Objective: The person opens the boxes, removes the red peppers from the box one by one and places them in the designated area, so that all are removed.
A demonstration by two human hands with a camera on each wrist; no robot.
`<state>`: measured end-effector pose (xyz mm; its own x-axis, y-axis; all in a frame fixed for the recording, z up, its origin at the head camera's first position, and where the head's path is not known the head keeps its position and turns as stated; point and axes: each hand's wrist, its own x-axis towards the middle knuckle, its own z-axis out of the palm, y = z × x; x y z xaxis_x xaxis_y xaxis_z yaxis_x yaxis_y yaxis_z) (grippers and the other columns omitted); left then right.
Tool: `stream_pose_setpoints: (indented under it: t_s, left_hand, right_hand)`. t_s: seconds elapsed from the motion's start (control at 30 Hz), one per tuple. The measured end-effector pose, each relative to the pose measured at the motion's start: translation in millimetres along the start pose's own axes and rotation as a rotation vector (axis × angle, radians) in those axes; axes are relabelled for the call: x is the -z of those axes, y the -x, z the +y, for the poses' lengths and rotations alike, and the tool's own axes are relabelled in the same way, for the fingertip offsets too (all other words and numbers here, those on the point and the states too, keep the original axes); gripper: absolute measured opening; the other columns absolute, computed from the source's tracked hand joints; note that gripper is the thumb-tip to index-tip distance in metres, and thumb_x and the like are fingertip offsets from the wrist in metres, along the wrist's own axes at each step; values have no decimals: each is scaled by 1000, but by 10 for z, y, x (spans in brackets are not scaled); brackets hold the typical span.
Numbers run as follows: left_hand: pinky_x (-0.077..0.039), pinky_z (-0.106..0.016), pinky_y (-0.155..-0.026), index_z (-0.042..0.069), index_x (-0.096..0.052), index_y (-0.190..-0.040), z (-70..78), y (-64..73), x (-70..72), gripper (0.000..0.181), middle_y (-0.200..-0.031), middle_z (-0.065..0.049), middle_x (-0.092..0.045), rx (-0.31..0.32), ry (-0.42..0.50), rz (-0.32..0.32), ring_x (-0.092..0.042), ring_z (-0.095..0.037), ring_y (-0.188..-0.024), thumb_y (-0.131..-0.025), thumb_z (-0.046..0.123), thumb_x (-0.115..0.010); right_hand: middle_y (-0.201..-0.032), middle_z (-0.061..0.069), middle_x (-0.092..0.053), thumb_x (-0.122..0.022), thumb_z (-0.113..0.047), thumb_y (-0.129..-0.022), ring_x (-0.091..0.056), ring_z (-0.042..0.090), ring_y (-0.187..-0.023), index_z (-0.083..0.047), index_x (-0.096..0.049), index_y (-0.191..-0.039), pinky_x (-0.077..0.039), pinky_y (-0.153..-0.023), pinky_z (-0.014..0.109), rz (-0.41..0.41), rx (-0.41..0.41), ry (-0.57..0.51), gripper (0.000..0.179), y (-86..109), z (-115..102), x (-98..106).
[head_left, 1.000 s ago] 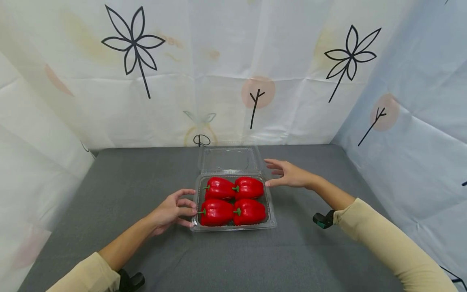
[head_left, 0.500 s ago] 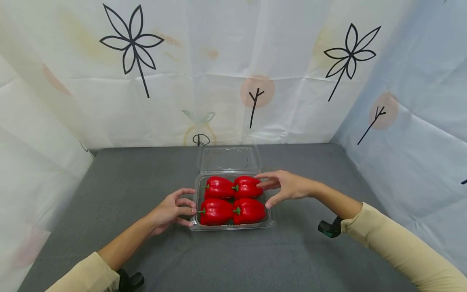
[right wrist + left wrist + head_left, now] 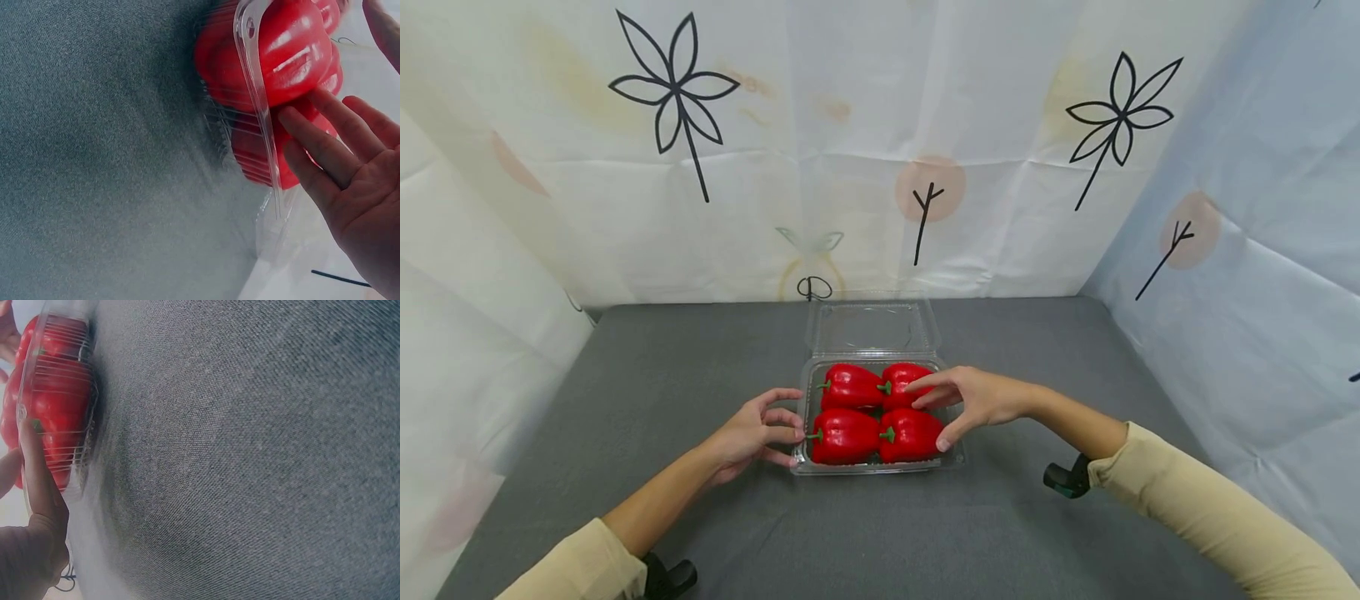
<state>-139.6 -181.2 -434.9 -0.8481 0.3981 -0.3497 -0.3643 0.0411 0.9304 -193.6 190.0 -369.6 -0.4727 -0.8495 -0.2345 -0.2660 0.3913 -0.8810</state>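
Observation:
Several red bell peppers with green stems sit in a clear plastic clamshell container (image 3: 880, 469), its lid (image 3: 874, 327) folded back behind it. My left hand (image 3: 748, 435) is at the container's left rim, its spread fingers touching the edge. In the left wrist view, one finger lies along the ribbed side wall. My right hand (image 3: 985, 398) hovers at the container's right side, its fingers reaching over the far right pepper (image 3: 901, 378) and its thumb beside the near right pepper (image 3: 910, 435). From the right wrist, the fingertips appear close to the peppers; contact is unclear.
A grey cloth (image 3: 865, 533) covers the table under the container. White printed curtains (image 3: 850, 125) stand behind and at both sides. A dark wrist device (image 3: 1067, 477) hangs under the right forearm, another (image 3: 668, 575) under the left.
My right hand has moved from beside the lid hinge toward the near side and leftward, over the right-hand peppers. My left hand has stayed at the container's left edge.

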Motion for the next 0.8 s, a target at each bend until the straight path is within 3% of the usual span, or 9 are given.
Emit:
stream_pose_setpoints:
  t_s: [0.27, 0.43, 0.57, 0.8]
  left_hand:
    - [-62, -46, -73, 2, -29, -148, -12, -19, 2, 69, -102, -12, -60, 2, 7, 4, -64, -23, -86, -92, 4, -69]
    - [-61, -45, -73, 3, -30, -148, -6, -18, 6, 68, -102, -12, -60, 7, 5, 8, -65, -23, -86, -92, 4, -69]
    - [-61, -45, -73, 2, -29, -148, -3, -13, 9, 68, -102, -12, -60, 3, 9, 1, -65, -23, -86, -92, 3, -69]
    - [-61, -46, -73, 2, -29, -148, -9, -15, 11, 68, -101, -12, -60, -5, 11, -5, -65, -23, -85, -92, 3, -68]
  right_hand:
    - [-130, 17, -59, -81, -13, -83, -59, 36, -118, 3, -45, -144, -49, -100, 56, 42, -15, 41, 73, -56, -10, -63]
    - [-122, 11, -58, -84, -16, -80, -56, 27, -114, 0, -49, -141, -52, -97, 49, 65, -1, 172, 72, -103, 7, -119]
    - [-114, 2, -56, -86, -20, -77, -54, 20, -104, -6, -54, -138, -56, -88, 40, 78, -9, 316, 70, -151, -9, -163]
    - [-101, -1, -49, -88, -21, -74, -51, 17, -91, -11, -61, -134, -50, -71, 26, 107, -17, 417, 66, -194, -7, -232]
